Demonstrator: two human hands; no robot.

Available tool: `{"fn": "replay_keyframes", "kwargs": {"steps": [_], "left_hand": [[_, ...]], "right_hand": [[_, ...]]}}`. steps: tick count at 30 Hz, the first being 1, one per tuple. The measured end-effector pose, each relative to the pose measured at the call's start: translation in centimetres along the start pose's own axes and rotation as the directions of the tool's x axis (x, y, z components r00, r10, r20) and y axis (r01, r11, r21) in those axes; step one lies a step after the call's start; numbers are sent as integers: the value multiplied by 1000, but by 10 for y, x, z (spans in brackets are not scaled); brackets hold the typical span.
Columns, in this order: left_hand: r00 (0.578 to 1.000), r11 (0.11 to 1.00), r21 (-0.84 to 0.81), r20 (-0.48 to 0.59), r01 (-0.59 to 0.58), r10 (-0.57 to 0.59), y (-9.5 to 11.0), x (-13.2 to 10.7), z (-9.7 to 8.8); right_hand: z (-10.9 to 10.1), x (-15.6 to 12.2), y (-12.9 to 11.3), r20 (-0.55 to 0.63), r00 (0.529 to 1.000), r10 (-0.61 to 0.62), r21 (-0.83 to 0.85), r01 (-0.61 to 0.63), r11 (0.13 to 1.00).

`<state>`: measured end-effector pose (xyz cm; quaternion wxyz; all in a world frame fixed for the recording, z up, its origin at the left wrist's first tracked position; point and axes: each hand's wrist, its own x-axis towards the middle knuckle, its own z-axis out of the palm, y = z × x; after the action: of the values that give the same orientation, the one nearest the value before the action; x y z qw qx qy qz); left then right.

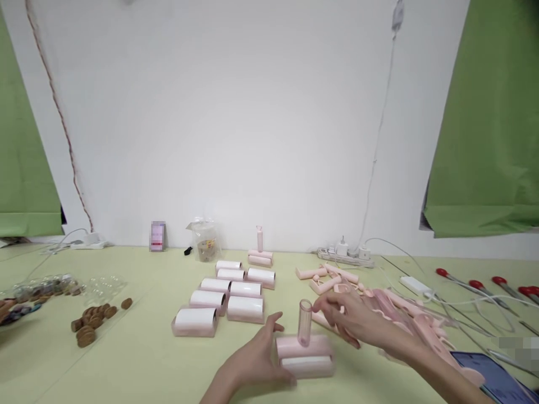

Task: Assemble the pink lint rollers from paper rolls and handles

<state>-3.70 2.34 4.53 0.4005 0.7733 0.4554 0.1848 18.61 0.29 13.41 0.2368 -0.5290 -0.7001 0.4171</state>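
Note:
A pink lint roller (pixel 304 350) with an upright handle stub lies on the pale green table (pixel 143 359) in front of me. My left hand (pixel 256 359) rests against its left end, fingers curled round the roller body. Just right of the upright stub my right hand (pixel 353 317) hovers, its fingers stretched out and apart, holding nothing. Behind that hand lies a pile of pink roller parts (pixel 379 303).
Several white rolls in pink holders (pixel 229 294) stand in rows at centre. Brown round pieces (pixel 90 325) and plastic bags lie at the left. A power strip (pixel 345 257), cables, red-tipped tools (pixel 475 286) and a phone (pixel 490 376) are at the right.

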Motion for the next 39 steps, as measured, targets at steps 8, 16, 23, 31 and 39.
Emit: {"fn": "replay_keyframes", "kwargs": {"steps": [8, 16, 23, 31, 39], "left_hand": [[973, 936, -276, -138, -219, 187, 41, 29, 0], [971, 777, -589, -56, -220, 232, 64, 67, 29], [974, 668, -718, -67, -198, 217, 62, 71, 33], [981, 667, -721, -106, -188, 162, 61, 71, 38], [968, 691, -682, -119, -241, 221, 51, 74, 39]], "right_hand": [[-7, 7, -16, -252, 961, -112, 523, 233, 820], [18, 30, -4, -366, 883, -295, 195, 382, 903], [30, 37, 16, -384, 832, -401, 93, 467, 880], [26, 32, 15, -369, 867, -334, 108, 397, 911], [13, 35, 9, -198, 923, -331, 46, 346, 937]]}}
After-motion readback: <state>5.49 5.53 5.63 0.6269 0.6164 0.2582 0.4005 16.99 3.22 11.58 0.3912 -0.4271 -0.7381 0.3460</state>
